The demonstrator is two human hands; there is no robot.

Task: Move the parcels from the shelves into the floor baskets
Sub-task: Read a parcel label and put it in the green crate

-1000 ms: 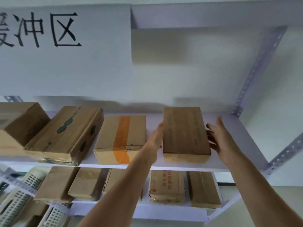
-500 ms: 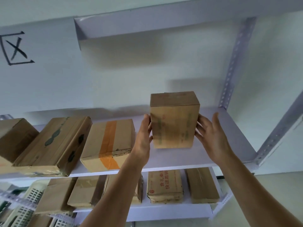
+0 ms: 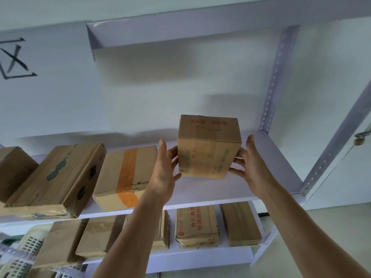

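1. Now the left hand point(image 3: 164, 173) and the right hand point(image 3: 251, 169) grasp one brown parcel point(image 3: 208, 155) between them. The left fingers curl onto its left side, the right fingers press its right side, and both thumbs point up.
2. That parcel stands on end over the right part of the upper shelf point(image 3: 267, 177), tilted slightly. Whether its lower edge touches the board cannot be told.
3. Just left of the left hand, an orange-taped parcel point(image 3: 124, 177) lies flat on the same shelf, with a green-marked parcel point(image 3: 60, 177) beside it.
4. On the lower shelf point(image 3: 200, 257) more parcels lie in a row, among them a red-printed parcel point(image 3: 196, 225).
5. A white slotted basket point(image 3: 30, 245) shows at the lower left, partly hidden by boxes.
6. A padlock point(image 3: 358, 140) hangs at the right edge.
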